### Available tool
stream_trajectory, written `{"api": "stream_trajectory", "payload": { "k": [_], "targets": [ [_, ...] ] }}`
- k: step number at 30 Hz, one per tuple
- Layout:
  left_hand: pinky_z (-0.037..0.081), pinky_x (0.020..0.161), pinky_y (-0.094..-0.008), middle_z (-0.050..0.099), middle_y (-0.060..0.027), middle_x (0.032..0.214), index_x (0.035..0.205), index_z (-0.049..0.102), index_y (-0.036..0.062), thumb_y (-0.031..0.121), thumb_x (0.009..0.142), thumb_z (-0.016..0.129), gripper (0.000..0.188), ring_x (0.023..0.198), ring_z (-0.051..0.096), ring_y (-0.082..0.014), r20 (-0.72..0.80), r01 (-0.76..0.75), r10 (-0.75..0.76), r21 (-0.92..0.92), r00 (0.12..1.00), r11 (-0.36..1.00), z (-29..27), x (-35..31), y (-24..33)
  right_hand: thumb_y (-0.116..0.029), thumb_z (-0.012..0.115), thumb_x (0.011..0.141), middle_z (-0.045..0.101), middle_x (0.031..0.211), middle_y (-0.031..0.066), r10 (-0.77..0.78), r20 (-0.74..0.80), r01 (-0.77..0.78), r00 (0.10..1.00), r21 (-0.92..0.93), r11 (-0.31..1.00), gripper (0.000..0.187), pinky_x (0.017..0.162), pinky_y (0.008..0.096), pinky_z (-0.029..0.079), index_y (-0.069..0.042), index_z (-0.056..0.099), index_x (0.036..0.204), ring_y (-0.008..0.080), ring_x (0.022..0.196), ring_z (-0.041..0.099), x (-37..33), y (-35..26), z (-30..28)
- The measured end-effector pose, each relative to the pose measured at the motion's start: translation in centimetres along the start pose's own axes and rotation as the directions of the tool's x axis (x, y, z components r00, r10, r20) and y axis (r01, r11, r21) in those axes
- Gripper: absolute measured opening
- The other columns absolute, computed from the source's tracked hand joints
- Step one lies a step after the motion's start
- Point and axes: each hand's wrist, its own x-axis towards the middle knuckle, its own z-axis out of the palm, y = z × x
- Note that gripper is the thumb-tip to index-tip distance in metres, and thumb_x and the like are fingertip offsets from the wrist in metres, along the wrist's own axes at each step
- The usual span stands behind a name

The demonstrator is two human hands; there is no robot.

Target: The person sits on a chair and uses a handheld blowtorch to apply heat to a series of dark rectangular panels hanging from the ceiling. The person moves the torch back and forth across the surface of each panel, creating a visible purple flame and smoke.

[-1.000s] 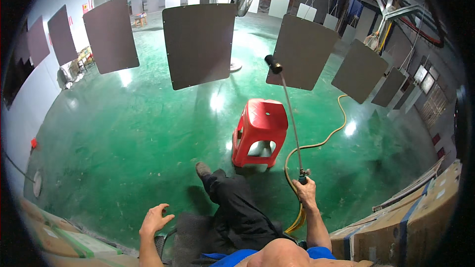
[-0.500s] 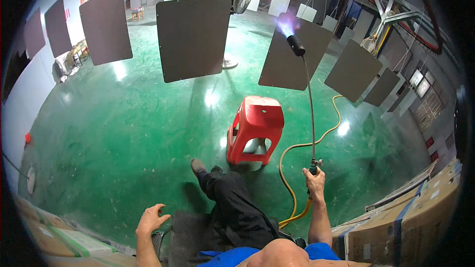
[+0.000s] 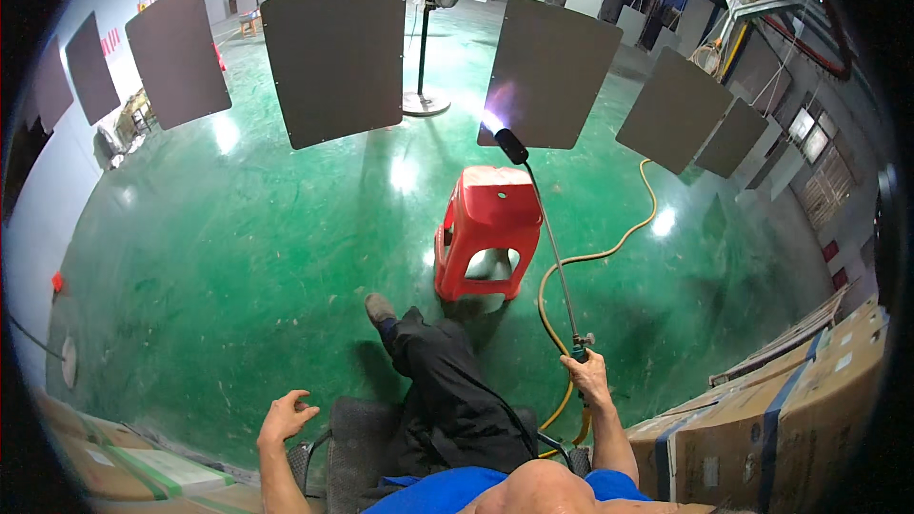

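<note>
My right hand [image 3: 590, 379] is wrapped round the handle of a gas torch [image 3: 511, 146], a long thin metal wand with a black nozzle. A bluish-purple flame comes off the nozzle, in front of the lower left part of a dark flat panel [image 3: 557, 71]. Whether the flame touches that panel I cannot tell. Behind the torch's grip runs a yellow hose [image 3: 544, 309] along the floor. My left hand [image 3: 288, 416] holds nothing; its fingers are loosely bent and apart beside the dark seat [image 3: 357, 438] I sit on.
Ahead stands a red plastic stool [image 3: 487, 219] on the green floor. More dark panels [image 3: 335, 62] hang in a curved row, with a pedestal fan [image 3: 426, 100] behind. Cardboard boxes [image 3: 733, 447] are stacked at my right, others [image 3: 105, 466] at my left.
The torch has swung left and downward, its flame moving from the panel's upper left to its lower left. The hanging panels have shifted in view. My left hand looks much the same.
</note>
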Motion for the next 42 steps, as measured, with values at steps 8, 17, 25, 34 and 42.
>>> {"api": "stream_trajectory", "payload": {
  "k": [8, 17, 25, 34, 42],
  "targets": [
    [0.054, 0.068, -0.0353, 0.07, -0.0111, 0.096, 0.128, 0.059, 0.0053, 0.029, 0.081, 0.076, 0.055, 0.076, 0.067, -0.0187, 0.017, 0.055, -0.056, 0.011, 0.998, 0.998, 0.1, -0.3, 0.0, -0.022, 0.078, 0.078, 0.05, 0.059, -0.002, 0.108, 0.041, -0.111, 0.993, 0.078, 0.991, 0.028, 0.044, 0.0286, 0.035, -0.003, 0.057, 0.079, 0.0086, 0.048, 0.045, 1.4, 2.8, 0.4],
    [0.053, 0.065, -0.034, 0.07, -0.0108, 0.094, 0.128, 0.06, 0.005, 0.029, 0.08, 0.077, 0.056, 0.073, 0.066, -0.0175, 0.023, 0.092, -0.093, 0.038, 0.995, 0.995, 0.0, -0.2, 0.9, -0.019, 0.076, 0.079, 0.051, 0.053, -0.0005, 0.163, -0.09, -0.146, 0.982, 0.177, 0.973, 0.032, 0.041, 0.0296, 0.035, -0.007, 0.054, 0.059, 0.0102, 0.043, 0.046, 3.1, 5.2, 0.2],
    [0.054, 0.074, -0.0366, 0.071, -0.0138, 0.101, 0.128, 0.059, 0.0044, 0.029, 0.079, 0.077, 0.058, 0.079, 0.069, -0.0222, -0.046, 0.012, -0.008, 0.079, 0.999, 0.997, 0.4, -0.2, -0.1, -0.019, 0.076, 0.079, 0.051, 0.052, -0.0011, 0.205, -0.094, -0.177, 0.974, 0.248, 0.952, 0.033, 0.041, 0.0296, 0.034, -0.007, 0.053, 0.057, 0.0096, 0.042, 0.045, 2.4, 1.7, -0.8],
    [0.053, 0.081, -0.0382, 0.07, -0.0149, 0.106, 0.128, 0.059, 0.005, 0.03, 0.078, 0.077, 0.059, 0.089, 0.069, -0.0254, -0.067, 0.034, -0.029, 0.07, 0.997, 0.997, -0.1, -1.0, 1.5, -0.022, 0.078, 0.08, 0.049, 0.052, -0.0021, 0.054, -0.162, -0.006, 0.985, 0.283, 0.959, 0.031, 0.04, 0.0284, 0.036, -0.007, 0.056, 0.063, 0.0094, 0.042, 0.045, 4.0, 0.8, -2.2],
    [0.052, 0.088, -0.0408, 0.068, -0.017, 0.111, 0.129, 0.058, 0.0056, 0.032, 0.078, 0.077, 0.06, 0.103, 0.066, -0.0295, -0.058, 0.002, 0.002, 0.067, 0.998, 0.998, 0.1, -1.0, 1.2, -0.022, 0.078, 0.081, 0.052, 0.057, -0.0034, -0.032, -0.253, 0.102, 0.967, 0.268, 0.958, 0.025, 0.042, 0.0266, 0.034, -0.006, 0.059, 0.077, 0.0074, 0.045, 0.045, 4.6, -4.3, -4.7]
  ]
}}
